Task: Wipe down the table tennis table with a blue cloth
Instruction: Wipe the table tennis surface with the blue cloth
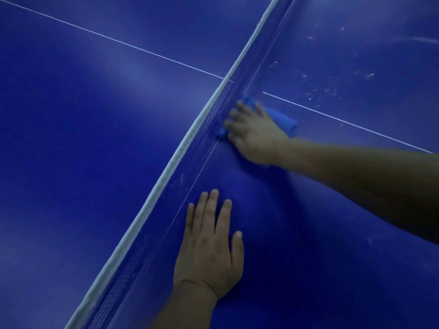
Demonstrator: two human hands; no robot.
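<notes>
Right hand (254,134) presses the bunched blue cloth (282,118) flat-fingered beside the net (190,138); left hand (211,252) spread flat on the table (332,210).

Left hand (209,252) lies flat at six o'clock, fingers (212,210) straight, pointing to twelve; right arm (356,176) reaches in from three o'clock, right hand (253,134) spread, palm down

Right hand (254,132) presses blue cloth (282,117) beside net (166,172); left hand (210,252) flat.

Table tennis room: blue table (95,138), white-edged net (209,108).
</notes>
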